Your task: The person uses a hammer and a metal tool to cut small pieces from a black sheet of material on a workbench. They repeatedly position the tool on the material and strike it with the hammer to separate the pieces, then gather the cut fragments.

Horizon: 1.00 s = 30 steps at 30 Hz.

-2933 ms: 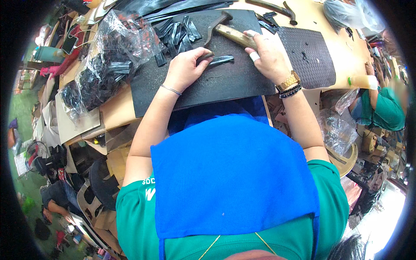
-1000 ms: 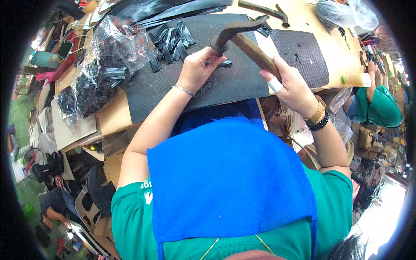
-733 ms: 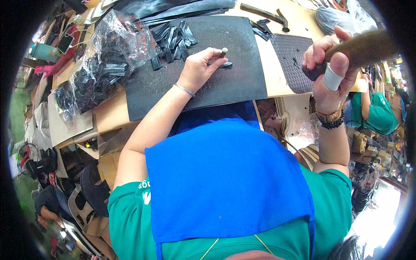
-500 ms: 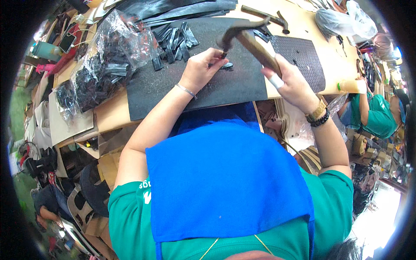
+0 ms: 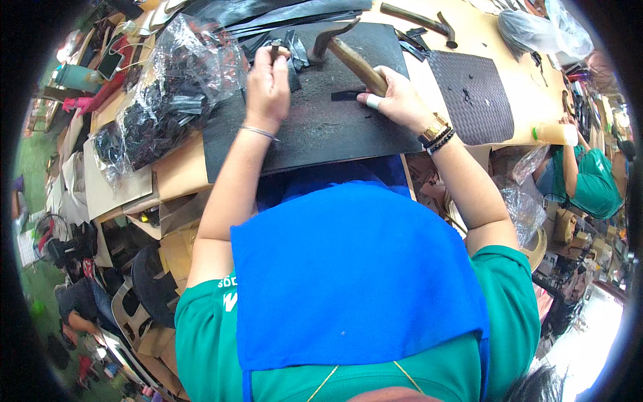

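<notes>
Okay, so in the head view the right hand was wrapped around the wooden handle of a hammer, the metal end reaching out ahead and to the left. The left hand had its fingers closed on a short dark rod, its end poking up, right by a bunch of black strips. One single strip lay on the black mat just beside the right thumb, and the mat sat on the counter.

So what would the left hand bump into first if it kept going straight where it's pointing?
Probably the pile of short black strips just by the left hand. But I can't tell how high above them it is, so it might pass over.
</notes>
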{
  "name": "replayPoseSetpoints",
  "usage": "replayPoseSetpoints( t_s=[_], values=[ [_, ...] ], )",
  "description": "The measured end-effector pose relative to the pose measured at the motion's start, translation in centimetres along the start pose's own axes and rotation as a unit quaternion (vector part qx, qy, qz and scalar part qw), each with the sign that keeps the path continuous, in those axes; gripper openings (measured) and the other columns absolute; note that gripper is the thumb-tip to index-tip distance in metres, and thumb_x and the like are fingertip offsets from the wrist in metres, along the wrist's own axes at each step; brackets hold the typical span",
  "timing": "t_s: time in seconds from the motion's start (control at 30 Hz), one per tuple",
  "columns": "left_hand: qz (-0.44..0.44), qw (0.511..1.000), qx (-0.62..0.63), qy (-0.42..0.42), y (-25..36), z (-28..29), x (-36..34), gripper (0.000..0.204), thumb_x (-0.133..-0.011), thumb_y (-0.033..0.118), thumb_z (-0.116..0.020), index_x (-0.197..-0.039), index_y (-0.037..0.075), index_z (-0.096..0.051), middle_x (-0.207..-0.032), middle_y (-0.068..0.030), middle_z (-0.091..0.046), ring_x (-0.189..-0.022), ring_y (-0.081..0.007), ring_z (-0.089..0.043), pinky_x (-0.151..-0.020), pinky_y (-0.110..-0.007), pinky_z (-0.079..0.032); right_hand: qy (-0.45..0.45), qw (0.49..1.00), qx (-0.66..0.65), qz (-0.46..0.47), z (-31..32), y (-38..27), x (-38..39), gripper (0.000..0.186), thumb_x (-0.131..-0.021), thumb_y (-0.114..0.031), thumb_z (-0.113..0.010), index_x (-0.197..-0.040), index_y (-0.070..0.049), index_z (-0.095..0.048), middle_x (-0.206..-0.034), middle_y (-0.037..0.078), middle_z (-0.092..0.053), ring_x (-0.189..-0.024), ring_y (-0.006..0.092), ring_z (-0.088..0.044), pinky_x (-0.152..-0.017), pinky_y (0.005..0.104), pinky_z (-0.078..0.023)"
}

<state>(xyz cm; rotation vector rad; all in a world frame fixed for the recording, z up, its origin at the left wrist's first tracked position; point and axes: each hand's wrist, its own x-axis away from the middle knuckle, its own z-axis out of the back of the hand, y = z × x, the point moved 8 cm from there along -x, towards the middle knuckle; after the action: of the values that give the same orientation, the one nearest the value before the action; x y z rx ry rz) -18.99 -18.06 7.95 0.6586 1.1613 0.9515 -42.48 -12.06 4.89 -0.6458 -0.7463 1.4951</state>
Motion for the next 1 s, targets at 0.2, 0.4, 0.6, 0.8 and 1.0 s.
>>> replayPoseSetpoints(
  t_s=[0.2, 0.4, 0.6, 0.8, 1.0],
  values=[
    [0.016, 0.922, -0.370, -0.114, -0.9, 0.9, -0.3, 0.040, -0.082, 0.047, -0.068, -0.094, 0.009, -0.064, -0.082, -0.0111, -0.069, -0.080, -0.0327, -0.068, -0.070, -0.043, -0.053, 0.125, 0.990, 0.070, -0.001, 7.6, 3.2, -2.1, 0.053, -0.079, -0.038, -0.077, -0.112, 0.000, -0.060, -0.100, 0.016, -0.068, -0.093, 0.0261, -0.066, -0.083, 0.0363, -0.051],
    [0.018, 0.921, -0.367, -0.131, -0.3, 0.0, 0.3, 0.036, -0.078, 0.044, -0.073, -0.089, 0.011, -0.065, -0.081, -0.0088, -0.070, -0.077, -0.0304, -0.068, -0.066, -0.041, -0.053, 0.232, 0.952, 0.157, -0.121, 14.8, 7.0, -1.3, 0.057, -0.081, -0.045, -0.074, -0.110, 0.002, -0.060, -0.087, 0.014, -0.069, -0.079, 0.0227, -0.067, -0.072, 0.0346, -0.052],
    [0.073, 0.961, -0.250, -0.093, -1.9, 0.2, 1.0, 0.027, -0.080, 0.032, -0.072, -0.098, 0.013, -0.068, -0.092, -0.0079, -0.072, -0.085, -0.0282, -0.069, -0.072, -0.039, -0.053, 0.182, 0.971, -0.043, -0.149, 11.0, 5.7, 3.7, 0.044, -0.084, -0.038, -0.073, -0.105, -0.002, -0.061, -0.074, 0.000, -0.061, -0.057, 0.0045, -0.051, -0.051, 0.0221, -0.043],
    [0.013, 0.986, -0.164, -0.039, -0.7, 1.2, 1.0, 0.022, -0.086, 0.025, -0.069, -0.104, 0.012, -0.071, -0.093, -0.0086, -0.072, -0.087, -0.0243, -0.070, -0.074, -0.033, -0.053, 0.143, 0.974, -0.131, -0.120, 7.5, 4.3, 6.0, 0.036, -0.088, -0.033, -0.071, -0.107, -0.005, -0.060, -0.068, -0.004, -0.055, -0.051, 0.0020, -0.049, -0.045, 0.0173, -0.037],
    [0.019, 0.954, -0.048, -0.294, 0.8, -5.2, 2.4, 0.023, -0.089, 0.014, -0.065, -0.110, 0.005, -0.070, -0.097, -0.0081, -0.072, -0.090, -0.0128, -0.065, -0.083, -0.028, -0.050, 0.115, 0.982, -0.128, -0.082, 5.8, 3.6, 6.0, 0.036, -0.088, -0.032, -0.071, -0.106, -0.003, -0.059, -0.071, -0.003, -0.056, -0.051, 0.0020, -0.049, -0.044, 0.0179, -0.039]
  ],
)
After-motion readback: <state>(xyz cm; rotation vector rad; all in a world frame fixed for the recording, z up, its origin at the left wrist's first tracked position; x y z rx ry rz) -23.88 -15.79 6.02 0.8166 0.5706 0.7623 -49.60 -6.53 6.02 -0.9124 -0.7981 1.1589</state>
